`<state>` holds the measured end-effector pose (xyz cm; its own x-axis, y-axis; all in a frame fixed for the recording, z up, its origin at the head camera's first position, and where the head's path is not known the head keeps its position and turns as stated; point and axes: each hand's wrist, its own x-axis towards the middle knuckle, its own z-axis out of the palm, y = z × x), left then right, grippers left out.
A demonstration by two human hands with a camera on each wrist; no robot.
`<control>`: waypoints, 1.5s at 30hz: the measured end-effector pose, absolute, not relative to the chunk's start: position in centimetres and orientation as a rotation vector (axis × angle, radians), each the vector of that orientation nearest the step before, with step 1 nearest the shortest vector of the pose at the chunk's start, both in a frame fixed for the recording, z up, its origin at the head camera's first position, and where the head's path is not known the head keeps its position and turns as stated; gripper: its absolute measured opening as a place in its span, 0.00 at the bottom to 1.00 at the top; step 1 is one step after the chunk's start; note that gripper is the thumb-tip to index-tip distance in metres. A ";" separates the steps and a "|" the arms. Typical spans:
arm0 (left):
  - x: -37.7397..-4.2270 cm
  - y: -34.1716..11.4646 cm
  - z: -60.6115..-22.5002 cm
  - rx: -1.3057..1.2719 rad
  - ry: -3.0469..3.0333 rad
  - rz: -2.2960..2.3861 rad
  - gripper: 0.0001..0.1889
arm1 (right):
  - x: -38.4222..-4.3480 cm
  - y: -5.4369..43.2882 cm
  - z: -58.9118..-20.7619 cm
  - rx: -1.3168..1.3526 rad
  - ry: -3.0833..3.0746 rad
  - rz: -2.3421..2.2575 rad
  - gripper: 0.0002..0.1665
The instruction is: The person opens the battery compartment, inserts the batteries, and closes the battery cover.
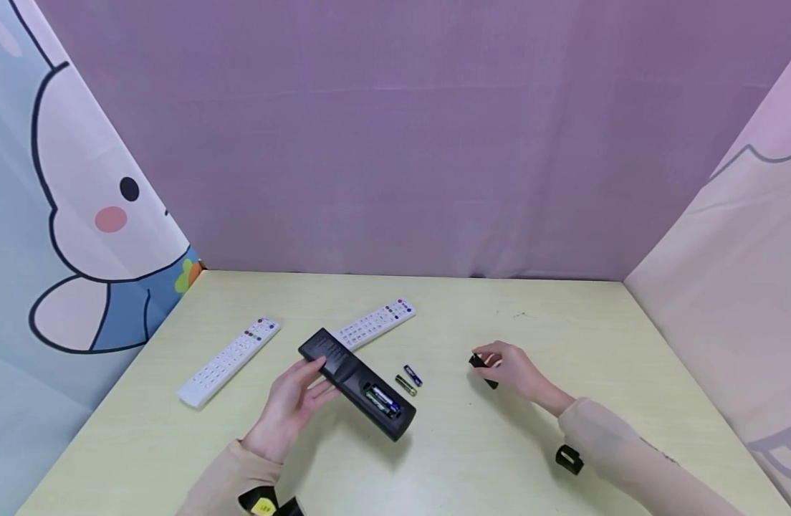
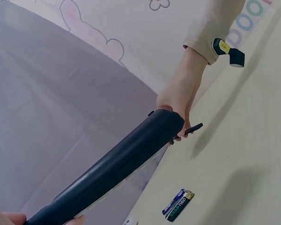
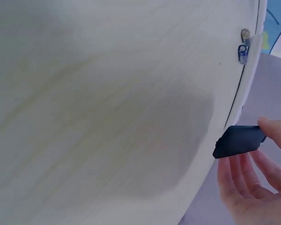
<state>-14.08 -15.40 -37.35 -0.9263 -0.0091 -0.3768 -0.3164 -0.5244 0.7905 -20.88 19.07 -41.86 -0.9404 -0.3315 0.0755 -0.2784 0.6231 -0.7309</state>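
My left hand (image 1: 292,405) grips a black remote control (image 1: 353,380) by one end, its back facing up. At the near end its battery compartment is uncovered, and batteries (image 1: 382,401) lie inside. To the right, my right hand (image 1: 514,369) pinches a small black battery cover (image 3: 239,141) between thumb and fingers, above the table and apart from the remote. Two loose batteries (image 1: 405,385) lie side by side on the table between the hands. The left wrist view shows the remote's smooth side, with the compartment hidden.
One white remote control (image 1: 231,364) lies at the left of the pale table (image 1: 627,344). Another white remote (image 1: 379,322) sits behind the black one, partly covered by it. A purple cloth (image 1: 395,158) rises at the back edge, with printed cloths at both sides.
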 end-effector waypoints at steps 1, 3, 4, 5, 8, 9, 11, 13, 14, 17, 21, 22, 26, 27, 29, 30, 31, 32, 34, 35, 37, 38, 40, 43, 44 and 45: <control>-14.1 -15.4 -37.4 -0.503 1.424 2.548 0.19 | -20.8 18.9 -41.8 -0.515 2.767 -1.240 0.19; -14.1 -15.3 -37.4 -0.500 1.425 2.548 0.20 | -20.6 18.6 -41.6 -0.498 2.768 -1.255 0.20; -14.0 -15.3 -37.3 -0.499 1.426 2.547 0.20 | -20.5 18.4 -41.5 -0.494 2.766 -1.261 0.20; -14.0 -15.3 -37.4 -0.498 1.426 2.547 0.20 | -20.4 18.2 -41.4 -0.486 2.764 -1.269 0.20; -14.0 -15.2 -37.4 -0.497 1.428 2.549 0.20 | -20.0 17.7 -41.0 -0.455 2.753 -1.297 0.21; -14.0 -15.2 -37.4 -0.498 1.428 2.550 0.20 | -19.9 17.5 -40.9 -0.445 2.745 -1.309 0.21; -14.0 -15.2 -37.4 -0.502 1.432 2.552 0.20 | -19.6 17.1 -40.7 -0.429 2.733 -1.330 0.22; -14.0 -15.1 -37.4 -0.503 1.438 2.554 0.20 | -19.4 16.8 -40.5 -0.427 2.728 -1.350 0.23; -14.0 -15.1 -37.4 -0.505 1.440 2.555 0.20 | -19.4 16.6 -40.4 -0.428 2.728 -1.360 0.23; -14.0 -15.0 -37.4 -0.510 1.438 2.557 0.20 | -19.1 16.2 -40.2 -0.447 2.735 -1.389 0.23; -14.0 -15.0 -37.4 -0.513 1.429 2.560 0.19 | -18.8 15.6 -39.9 -0.463 2.739 -1.434 0.22; -14.0 -15.0 -37.4 -0.514 1.425 2.561 0.19 | -18.7 15.5 -39.9 -0.460 2.738 -1.445 0.22; -14.1 -14.9 -37.5 -0.512 1.412 2.565 0.20 | -18.2 15.0 -39.5 -0.433 2.728 -1.471 0.21; -14.1 -14.9 -37.5 -0.509 1.412 2.566 0.20 | -18.1 14.9 -39.4 -0.423 2.727 -1.477 0.21; -14.1 -14.9 -37.5 -0.502 1.416 2.564 0.21 | -18.0 14.6 -39.2 -0.417 2.724 -1.492 0.21; -14.1 -14.8 -37.5 -0.497 1.421 2.565 0.21 | -17.9 14.5 -39.1 -0.415 2.722 -1.502 0.21; -14.0 -14.8 -37.5 -0.493 1.423 2.566 0.21 | -17.8 14.3 -39.0 -0.414 2.718 -1.516 0.21; -14.0 -14.8 -37.5 -0.491 1.425 2.566 0.21 | -17.7 14.2 -38.9 -0.413 2.711 -1.535 0.21; -14.0 -14.7 -37.6 -0.493 1.431 2.568 0.21 | -17.6 13.9 -38.7 -0.414 2.688 -1.580 0.21; -14.0 -14.6 -37.6 -0.495 1.434 2.569 0.21 | -17.5 13.8 -38.6 -0.414 2.676 -1.602 0.21; -14.0 -14.5 -37.6 -0.504 1.431 2.571 0.21 | -17.4 13.5 -38.4 -0.412 2.652 -1.642 0.22; -14.0 -14.5 -37.6 -0.508 1.432 2.572 0.21 | -17.3 13.4 -38.3 -0.411 2.644 -1.656 0.22; -14.0 -14.4 -37.6 -0.517 1.427 2.573 0.22 | -17.2 13.2 -38.2 -0.407 2.630 -1.676 0.22; -14.0 -14.3 -37.5 -0.527 1.421 2.577 0.22 | -17.0 13.0 -37.9 -0.424 2.624 -1.698 0.21; -14.0 -14.3 -37.5 -0.530 1.419 2.579 0.22 | -16.9 12.9 -37.9 -0.433 2.623 -1.706 0.21; -14.1 -14.2 -37.5 -0.529 1.417 2.579 0.22 | -16.8 12.8 -37.8 -0.441 2.621 -1.716 0.21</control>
